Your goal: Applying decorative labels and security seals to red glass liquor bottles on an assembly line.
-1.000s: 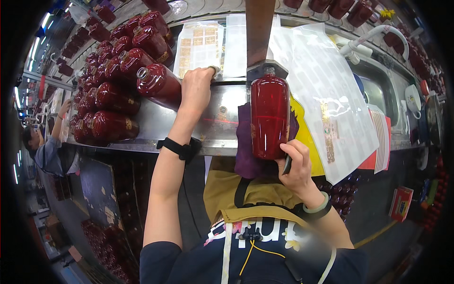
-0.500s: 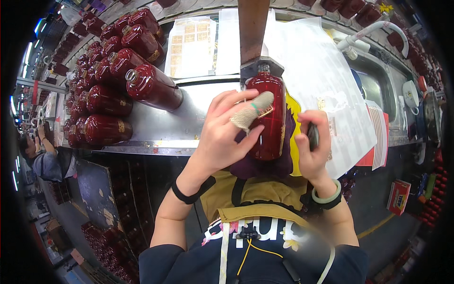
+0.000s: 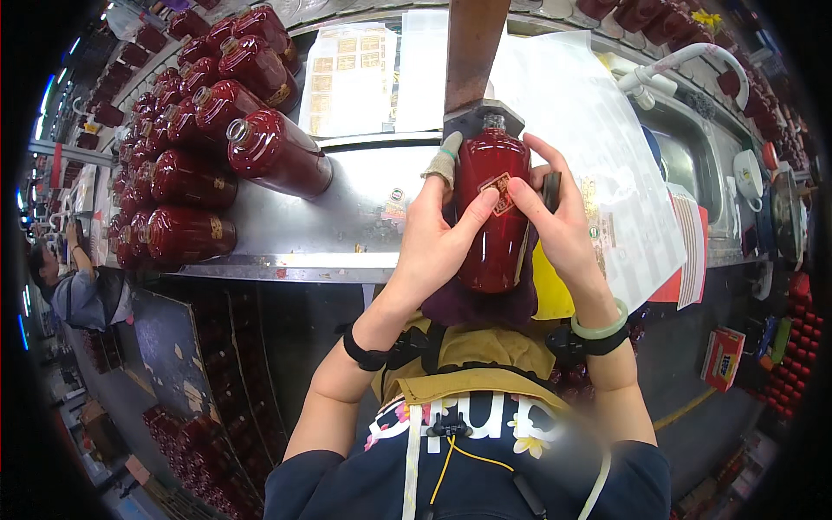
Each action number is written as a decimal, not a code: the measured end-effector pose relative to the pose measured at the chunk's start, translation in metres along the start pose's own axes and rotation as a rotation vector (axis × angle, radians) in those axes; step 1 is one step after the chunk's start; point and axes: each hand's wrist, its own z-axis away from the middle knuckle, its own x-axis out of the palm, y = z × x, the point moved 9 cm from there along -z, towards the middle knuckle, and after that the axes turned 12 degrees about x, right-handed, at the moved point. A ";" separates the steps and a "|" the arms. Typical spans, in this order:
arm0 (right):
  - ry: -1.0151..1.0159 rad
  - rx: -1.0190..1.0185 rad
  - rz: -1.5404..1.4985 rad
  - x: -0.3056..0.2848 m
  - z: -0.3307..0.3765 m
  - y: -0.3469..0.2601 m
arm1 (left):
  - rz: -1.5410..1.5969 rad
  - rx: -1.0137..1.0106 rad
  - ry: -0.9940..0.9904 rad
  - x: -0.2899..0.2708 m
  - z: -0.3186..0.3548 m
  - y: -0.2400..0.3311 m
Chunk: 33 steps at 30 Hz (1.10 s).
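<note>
A dark red glass bottle [image 3: 490,256] lies before me, its clear threaded neck pointing away. My left hand [image 3: 432,236] grips its left side, with the thumb on a small gold-and-red label [image 3: 501,192]. A beige cloth cover [image 3: 441,165] wraps one left finger. From the other side my right hand [image 3: 565,224] holds the bottle, thumb also pressing the label. Tucked in the right fingers is a dark rounded object [image 3: 552,185], mostly hidden. Under the bottle is a purple cloth [image 3: 479,306], beside something flat and yellow [image 3: 552,290].
Many red bottles crowd the metal bench at left, the closest bottle [image 3: 279,158] leaning. Behind are a sheet of gold labels [image 3: 347,87] and a brown post [image 3: 474,52]. White translucent sheets [image 3: 628,204] lie at right, before a sink [image 3: 693,139]. A co-worker [image 3: 78,286] stands far left.
My left fingers have moved from across the bottle's front to its left side. My right hand has come in from beside the bottle onto it. Both thumbs now touch the label.
</note>
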 end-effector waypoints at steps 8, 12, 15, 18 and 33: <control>0.061 0.038 -0.006 -0.005 0.000 0.002 | -0.017 -0.087 0.001 -0.001 -0.003 -0.005; 0.005 0.091 -0.033 0.009 -0.007 -0.002 | 0.108 -0.107 0.014 -0.002 -0.002 -0.007; -0.041 0.097 -0.052 0.010 -0.008 -0.001 | 0.200 -0.132 0.017 -0.001 -0.001 -0.007; -0.022 0.083 -0.063 0.004 -0.007 0.006 | 0.160 -0.160 0.016 0.000 0.000 -0.008; 0.010 0.029 -0.027 -0.001 -0.003 0.008 | 0.224 -0.153 -0.015 -0.001 -0.003 -0.011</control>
